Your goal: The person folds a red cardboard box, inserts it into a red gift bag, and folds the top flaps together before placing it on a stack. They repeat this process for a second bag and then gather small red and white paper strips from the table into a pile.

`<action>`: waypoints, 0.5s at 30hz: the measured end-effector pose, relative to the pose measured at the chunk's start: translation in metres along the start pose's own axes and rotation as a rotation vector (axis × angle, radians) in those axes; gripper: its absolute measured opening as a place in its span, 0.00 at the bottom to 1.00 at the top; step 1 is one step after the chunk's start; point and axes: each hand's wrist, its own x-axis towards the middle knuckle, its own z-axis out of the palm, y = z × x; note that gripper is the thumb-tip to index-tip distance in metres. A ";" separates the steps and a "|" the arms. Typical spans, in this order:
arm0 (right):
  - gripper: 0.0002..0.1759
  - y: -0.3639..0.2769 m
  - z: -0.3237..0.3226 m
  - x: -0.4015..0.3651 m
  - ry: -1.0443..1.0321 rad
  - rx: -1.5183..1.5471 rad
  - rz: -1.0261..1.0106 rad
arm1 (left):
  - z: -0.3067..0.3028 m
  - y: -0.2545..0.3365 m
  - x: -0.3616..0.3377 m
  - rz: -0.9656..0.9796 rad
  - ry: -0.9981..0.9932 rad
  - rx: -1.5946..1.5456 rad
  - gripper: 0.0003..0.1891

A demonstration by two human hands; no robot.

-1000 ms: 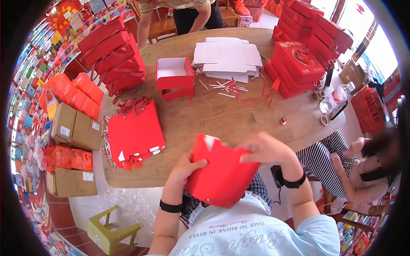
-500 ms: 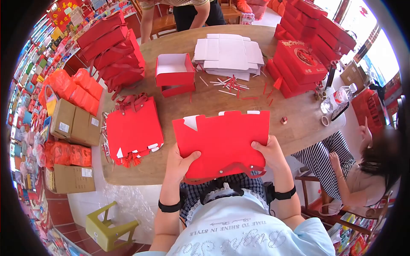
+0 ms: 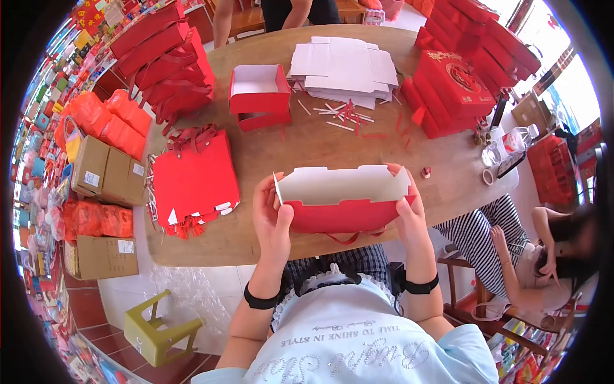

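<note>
V bright, R window (image 3: 570, 64) blown out, fisheye warp w/ blk edges, seated person's head (image 3: 581, 240) blurred

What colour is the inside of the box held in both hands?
White inside, best seen in the head view.

Wooden table (image 3: 262, 157) with red boxes (image 3: 451, 83), cardboard (image 3: 345, 67)

12 o'clock: standing person (image 3: 299, 14), dark trousers, at far edge of wooden table (image 3: 345, 144). Between 2 and 3: clear plastic bottle (image 3: 511, 144) near table's edge; tape roll (image 3: 488, 176) just beside. 4 o'clock: seated person (image 3: 521, 272), striped trousers. Between 7 and 8: olive-green plastic stool (image 3: 148, 333), upright on floor; crumpled clear plastic sheeting (image 3: 192, 297) near it. 9 o'clock: taped cardboard cartons (image 3: 105, 256), white labels, orange-red plastic-wrapped bundles (image 3: 96, 219) between them.
</note>
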 end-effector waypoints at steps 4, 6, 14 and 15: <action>0.20 -0.007 0.007 0.006 0.112 -0.098 0.085 | 0.003 0.003 0.002 -0.088 0.085 0.037 0.15; 0.18 -0.014 0.014 0.009 0.139 -0.116 0.121 | 0.009 0.008 0.004 -0.052 0.090 0.097 0.14; 0.13 -0.012 0.013 0.015 0.181 -0.638 0.005 | 0.008 0.015 0.001 -0.036 0.069 0.321 0.17; 0.13 -0.012 0.014 0.014 0.201 -0.654 0.000 | 0.008 0.015 0.001 -0.019 0.094 0.336 0.18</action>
